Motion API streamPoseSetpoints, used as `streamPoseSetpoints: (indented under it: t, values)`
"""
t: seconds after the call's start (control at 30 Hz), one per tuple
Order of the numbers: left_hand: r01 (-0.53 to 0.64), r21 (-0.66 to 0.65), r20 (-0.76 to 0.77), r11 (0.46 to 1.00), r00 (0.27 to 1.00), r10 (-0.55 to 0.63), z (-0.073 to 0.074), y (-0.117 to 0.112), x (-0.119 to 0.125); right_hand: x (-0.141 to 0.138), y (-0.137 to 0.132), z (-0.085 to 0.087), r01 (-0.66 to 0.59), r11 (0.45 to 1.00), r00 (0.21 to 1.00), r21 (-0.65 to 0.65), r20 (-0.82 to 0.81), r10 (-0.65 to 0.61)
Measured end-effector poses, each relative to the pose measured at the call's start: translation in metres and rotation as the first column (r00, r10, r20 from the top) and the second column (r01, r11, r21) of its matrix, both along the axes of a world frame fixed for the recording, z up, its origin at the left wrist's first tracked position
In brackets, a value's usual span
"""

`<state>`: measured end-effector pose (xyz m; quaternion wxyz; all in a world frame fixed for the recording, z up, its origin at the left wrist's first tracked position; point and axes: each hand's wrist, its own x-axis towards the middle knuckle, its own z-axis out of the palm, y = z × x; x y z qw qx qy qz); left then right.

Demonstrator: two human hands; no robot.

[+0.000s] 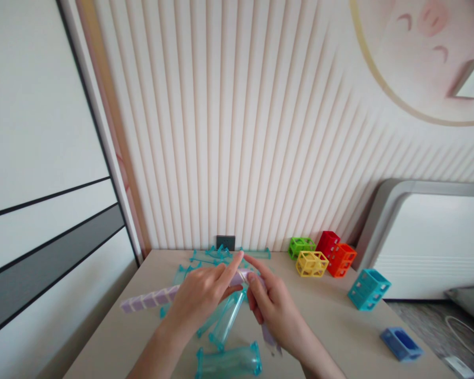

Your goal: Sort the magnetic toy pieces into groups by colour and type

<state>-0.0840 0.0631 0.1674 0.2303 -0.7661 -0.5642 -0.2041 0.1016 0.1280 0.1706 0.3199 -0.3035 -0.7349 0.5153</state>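
Lilac track strip (150, 301): left hand (205, 295) and right hand (276, 310) pinch its end, forefingers extended, seemingly joining segments. Teal tube (229, 363) nearer the camera; cage blocks (311, 263) to the right.

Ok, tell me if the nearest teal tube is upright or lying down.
Lying down: the teal tube rests lengthwise on the table, flared ends left and right.

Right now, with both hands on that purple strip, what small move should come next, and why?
Probably press the two purple pieces together: the left hand and right hand meet at the end of the purple strip, and a second purple piece hangs under the right hand. Whether they already join is hidden.
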Motion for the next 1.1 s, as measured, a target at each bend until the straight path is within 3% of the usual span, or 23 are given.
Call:
streamPoseSetpoints:
  t: [0.17,0.3,0.37,0.5,0.63,0.73,0.8,0.83,0.87,0.97,1.03,1.1]
  values:
    - [-0.113,-0.083,-0.282,0.990,0.956,0.085,-0.009,0.001,0.003,-0.006,0.013,-0.004,-0.001,0.989,0.999,-0.151,0.050,0.008]
    - [-0.158,-0.060,-0.331,0.986,0.935,0.129,-0.013,-0.006,-0.001,-0.015,0.011,-0.008,-0.022,0.965,0.999,-0.263,-0.046,0.010]
    - [-0.145,-0.014,-0.347,0.989,0.929,0.132,-0.015,-0.012,-0.005,-0.016,0.006,-0.009,-0.062,0.919,0.991,-0.389,-0.131,0.012]
    - [-0.010,0.098,-0.413,0.995,0.909,0.050,-0.015,-0.021,-0.019,-0.012,-0.001,-0.008,-0.195,0.766,0.972,-0.613,-0.226,0.066]
    - [0.116,0.126,-0.453,0.985,0.890,-0.047,-0.012,-0.026,-0.035,-0.009,0.005,-0.006,-0.247,0.544,0.967,-0.802,-0.170,0.188]
    - [0.204,0.168,-0.475,0.964,0.874,-0.102,-0.012,-0.026,-0.044,-0.011,0.008,-0.013,-0.283,0.377,0.941,-0.882,-0.180,0.286]
    - [0.235,0.200,-0.480,0.951,0.870,-0.114,-0.015,-0.025,-0.045,-0.012,0.005,-0.021,-0.315,0.330,0.924,-0.890,-0.208,0.320]
    - [0.234,0.206,-0.477,0.950,0.872,-0.111,-0.016,-0.025,-0.045,-0.011,0.003,-0.026,-0.325,0.345,0.922,-0.881,-0.214,0.322]
    - [0.222,0.201,-0.471,0.954,0.876,-0.105,-0.018,-0.025,-0.044,-0.009,0.001,-0.030,-0.330,0.394,0.927,-0.858,-0.214,0.309]
    - [0.140,0.151,-0.434,0.979,0.899,-0.061,-0.020,-0.026,-0.039,0.005,-0.004,-0.035,-0.295,0.667,0.953,-0.684,-0.163,0.254]
    - [0.072,0.110,-0.419,0.991,0.908,-0.020,-0.020,-0.027,-0.035,0.018,-0.005,-0.032,-0.240,0.852,0.967,-0.465,-0.039,0.251]
    - [0.026,0.073,-0.430,0.997,0.903,0.008,-0.020,-0.028,-0.031,0.029,-0.006,-0.026,-0.183,0.967,0.965,-0.177,0.157,0.212]
